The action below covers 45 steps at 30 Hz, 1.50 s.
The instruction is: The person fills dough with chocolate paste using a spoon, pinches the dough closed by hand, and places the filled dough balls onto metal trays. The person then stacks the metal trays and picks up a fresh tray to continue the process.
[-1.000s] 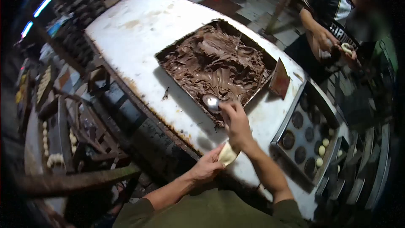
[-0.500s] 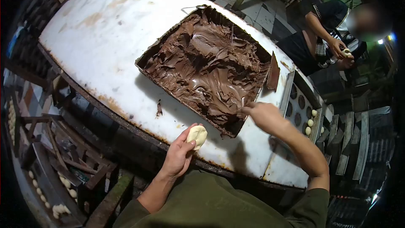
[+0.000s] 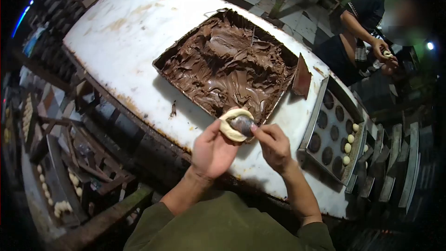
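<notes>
A flattened round of pale dough (image 3: 226, 131) rests on the fingers of my left hand (image 3: 213, 154), at the near corner of the chocolate tray. My right hand (image 3: 275, 147) pinches a small metal spreading tool (image 3: 242, 124), whose rounded blade lies against the middle of the dough. Whatever filling lies under the blade is hidden. Behind both hands a square metal tray (image 3: 183, 94) holds thick, glossy brown paste (image 3: 227, 60) with a rough, scooped surface.
The white tabletop (image 3: 111, 42) has rusty edges. At right stands a metal tray (image 3: 304, 142) with dark round marks and several dough balls (image 3: 348, 148). A co-worker (image 3: 362, 37) holds dough at the upper right. Racks with dough balls stand at lower left.
My right hand has come from the paste to the dough with the tool. My left hand has moved up and right, turning the dough upward. The view has shifted, showing more of the right tray.
</notes>
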Tool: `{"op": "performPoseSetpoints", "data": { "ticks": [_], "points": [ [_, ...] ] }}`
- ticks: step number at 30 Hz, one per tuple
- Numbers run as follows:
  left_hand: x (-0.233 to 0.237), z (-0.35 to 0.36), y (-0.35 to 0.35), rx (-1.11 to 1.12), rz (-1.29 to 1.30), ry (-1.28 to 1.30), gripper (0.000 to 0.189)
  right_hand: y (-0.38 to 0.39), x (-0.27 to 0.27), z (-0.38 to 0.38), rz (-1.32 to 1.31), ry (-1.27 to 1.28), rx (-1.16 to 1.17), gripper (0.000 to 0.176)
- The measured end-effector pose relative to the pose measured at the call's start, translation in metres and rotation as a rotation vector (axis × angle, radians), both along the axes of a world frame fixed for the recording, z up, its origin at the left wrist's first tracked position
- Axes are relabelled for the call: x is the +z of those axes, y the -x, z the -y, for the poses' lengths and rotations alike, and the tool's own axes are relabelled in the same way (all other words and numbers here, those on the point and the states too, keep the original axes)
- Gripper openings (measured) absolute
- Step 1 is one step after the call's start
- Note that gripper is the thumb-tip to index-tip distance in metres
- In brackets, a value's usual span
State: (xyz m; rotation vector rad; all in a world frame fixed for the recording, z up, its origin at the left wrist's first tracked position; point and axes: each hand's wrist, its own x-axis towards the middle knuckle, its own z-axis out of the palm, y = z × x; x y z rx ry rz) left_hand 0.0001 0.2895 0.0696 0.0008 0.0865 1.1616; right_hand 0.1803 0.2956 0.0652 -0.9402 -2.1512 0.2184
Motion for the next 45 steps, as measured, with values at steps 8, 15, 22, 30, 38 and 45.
{"op": "performPoseSetpoints", "data": {
  "ticks": [8, 15, 22, 30, 38, 45],
  "points": [
    [0.002, 0.095, -0.023, 0.262, -0.156, -0.125, 0.062, -0.072, -0.13, 0.024, -0.142, 0.205, -0.097, 0.051],
    [-0.012, 0.16, -0.075, 0.213, -0.555, -0.056, 0.077, -0.048, -0.066, 0.082, -0.395, 0.302, -0.17, 0.024],
    [-0.035, 0.209, -0.093, 0.144, -0.588, 0.112, 0.058, -0.058, -0.012, 0.155, -0.312, 0.603, 0.344, 0.019],
    [-0.035, 0.272, -0.08, 0.022, -0.533, -0.075, 0.032, -0.055, -0.023, 0.263, -0.068, 0.039, 0.169, 0.024],
    [-0.04, 0.326, -0.105, 0.203, -0.878, -0.27, 0.031, -0.066, 0.01, 0.328, -0.146, 0.267, 0.053, 0.029],
    [-0.042, 0.347, -0.166, -0.107, -0.897, -0.439, 0.035, -0.152, -0.024, 0.354, -0.188, 0.364, 0.059, 0.023]
  ]
}}
